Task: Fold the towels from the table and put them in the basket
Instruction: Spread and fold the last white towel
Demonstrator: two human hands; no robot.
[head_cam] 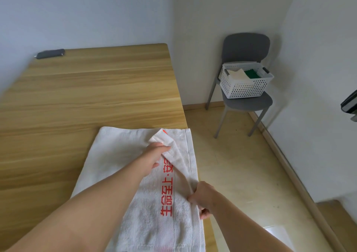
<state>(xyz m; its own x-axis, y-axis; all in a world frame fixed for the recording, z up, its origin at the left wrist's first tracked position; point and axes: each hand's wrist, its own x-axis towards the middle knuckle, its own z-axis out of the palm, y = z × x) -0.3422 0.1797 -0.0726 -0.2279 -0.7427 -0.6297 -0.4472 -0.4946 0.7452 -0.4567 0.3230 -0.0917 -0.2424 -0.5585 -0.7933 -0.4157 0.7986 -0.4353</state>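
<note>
A white towel (119, 155) with red printed characters lies flat at the near right corner of the wooden table (87, 89). My left hand (154, 158) pinches a lifted flap of its right edge near the far corner. My right hand (202, 198) grips the same edge closer to me, and the cloth is stretched taut between the two hands. The white perforated basket (244, 86) stands on a grey chair (246, 48) to the right of the table, holding a cream towel (236, 75) and a green one (252, 73).
A dark flat object (50, 53) lies at the table's far left corner by the wall. Light wooden floor runs between the table's right edge and the chair. A dark fixture (350, 104) juts from the right wall.
</note>
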